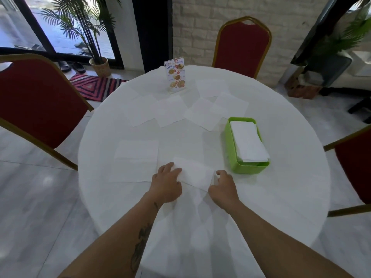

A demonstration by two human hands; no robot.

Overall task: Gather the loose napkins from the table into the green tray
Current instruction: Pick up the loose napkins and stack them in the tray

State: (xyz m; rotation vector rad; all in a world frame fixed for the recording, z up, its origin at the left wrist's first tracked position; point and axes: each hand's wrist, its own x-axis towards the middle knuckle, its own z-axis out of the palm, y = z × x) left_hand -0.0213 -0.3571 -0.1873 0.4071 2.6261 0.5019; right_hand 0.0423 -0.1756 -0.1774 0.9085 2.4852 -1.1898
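Note:
A white napkin (195, 173) lies folded near the table's front, between my two hands. My left hand (166, 184) grips its left end and my right hand (222, 184) pinches its right end. The green tray (232, 155) stands to the right, just beyond my right hand, with a stack of white napkins (248, 142) inside. Another napkin (136, 152) lies flat to the left of my left hand. Several more loose napkins (201, 114) are spread farther back across the middle of the table.
A round table with a white cloth (281, 197) fills the view. A menu stand (175, 76) is upright at the back. Red chairs stand at the left (38, 101), back (242, 47) and right (355, 165). A potted palm (99, 65) is by the window.

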